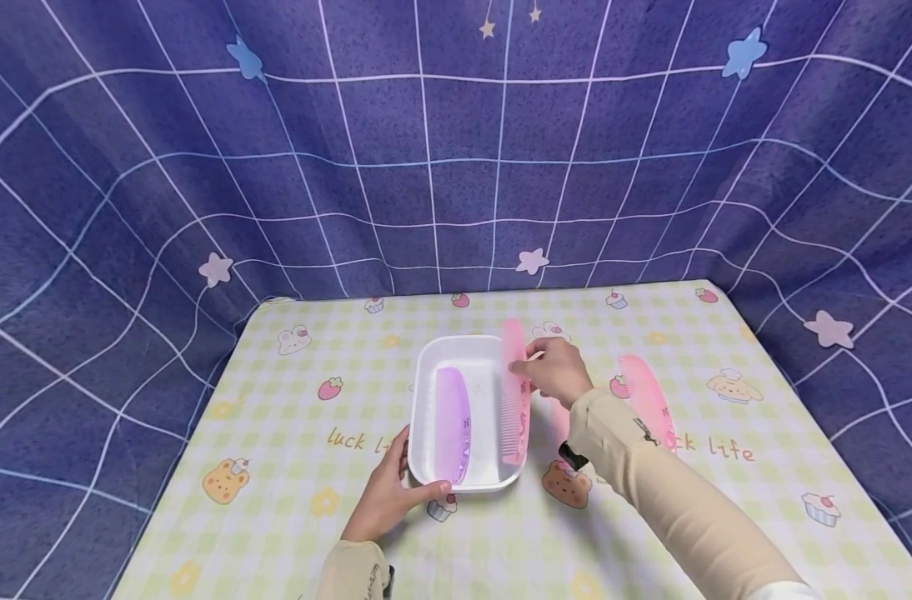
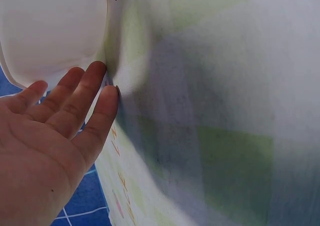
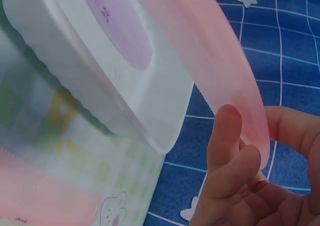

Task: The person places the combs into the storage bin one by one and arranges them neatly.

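A white plastic tray [image 1: 488,417] stands mid-table with a purple comb [image 1: 450,425] lying along its left side. Over the tray's right rim, my right hand [image 1: 559,371] pinches a translucent pink comb [image 1: 514,400] near its far end, between thumb and fingers. That comb [image 3: 210,50] hangs tilted above the tray in the right wrist view. At the tray's near left corner my left hand [image 1: 392,492] rests with the thumb at the front rim and the fingers along the left side. Its fingers [image 2: 75,100] look mostly straight in the left wrist view.
Right of the tray lies another pink comb [image 1: 643,392], its near part behind the right sleeve. A further pink piece [image 1: 558,421] shows beside the right wrist, mostly hidden. A checked cloth [image 1: 276,467] covers the table; a blue grid-patterned curtain [image 1: 456,183] hangs behind.
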Action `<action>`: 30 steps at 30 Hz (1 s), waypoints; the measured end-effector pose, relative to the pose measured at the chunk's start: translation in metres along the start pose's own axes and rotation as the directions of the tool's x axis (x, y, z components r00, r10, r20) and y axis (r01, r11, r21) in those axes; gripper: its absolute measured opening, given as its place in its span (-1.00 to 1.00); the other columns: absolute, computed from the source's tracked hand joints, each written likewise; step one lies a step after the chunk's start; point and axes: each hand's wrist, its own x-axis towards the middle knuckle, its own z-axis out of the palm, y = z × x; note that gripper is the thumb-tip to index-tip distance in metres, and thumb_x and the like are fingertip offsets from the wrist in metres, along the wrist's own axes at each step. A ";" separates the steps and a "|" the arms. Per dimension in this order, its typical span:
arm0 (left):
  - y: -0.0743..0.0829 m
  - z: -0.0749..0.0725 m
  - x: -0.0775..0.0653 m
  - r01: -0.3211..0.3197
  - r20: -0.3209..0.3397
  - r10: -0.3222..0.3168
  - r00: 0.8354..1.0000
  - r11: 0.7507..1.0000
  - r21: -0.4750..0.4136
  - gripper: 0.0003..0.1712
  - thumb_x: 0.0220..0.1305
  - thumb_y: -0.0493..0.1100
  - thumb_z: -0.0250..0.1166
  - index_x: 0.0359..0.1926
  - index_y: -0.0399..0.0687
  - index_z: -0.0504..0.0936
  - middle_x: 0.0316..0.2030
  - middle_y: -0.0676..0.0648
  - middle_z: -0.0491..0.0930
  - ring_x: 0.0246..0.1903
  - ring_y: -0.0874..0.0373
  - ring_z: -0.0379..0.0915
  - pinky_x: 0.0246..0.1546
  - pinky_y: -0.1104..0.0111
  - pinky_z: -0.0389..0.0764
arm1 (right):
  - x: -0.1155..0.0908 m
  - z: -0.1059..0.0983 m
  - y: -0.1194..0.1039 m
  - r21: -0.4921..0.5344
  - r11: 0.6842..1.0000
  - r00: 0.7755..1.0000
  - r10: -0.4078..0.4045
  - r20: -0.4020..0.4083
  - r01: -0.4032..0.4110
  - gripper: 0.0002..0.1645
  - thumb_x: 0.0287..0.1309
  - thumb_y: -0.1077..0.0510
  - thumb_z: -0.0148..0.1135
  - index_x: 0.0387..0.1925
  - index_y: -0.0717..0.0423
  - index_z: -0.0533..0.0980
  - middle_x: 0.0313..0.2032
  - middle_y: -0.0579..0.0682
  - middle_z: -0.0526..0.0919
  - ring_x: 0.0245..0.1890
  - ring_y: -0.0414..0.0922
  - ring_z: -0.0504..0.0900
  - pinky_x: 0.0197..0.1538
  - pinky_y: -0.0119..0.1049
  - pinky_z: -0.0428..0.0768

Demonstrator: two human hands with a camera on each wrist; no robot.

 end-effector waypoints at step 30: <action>0.000 0.000 0.000 0.000 0.005 0.000 1.000 1.000 -0.001 0.31 -0.02 -0.01 0.66 0.59 -0.14 0.03 0.45 -0.26 0.29 0.45 -0.22 0.17 0.47 -0.01 0.14 | 0.001 0.029 -0.003 -0.094 0.996 0.996 0.000 0.084 0.008 -0.79 0.19 0.11 0.41 -0.26 0.18 0.62 -0.45 0.02 0.71 -0.51 -0.14 0.71 -0.47 -0.36 0.57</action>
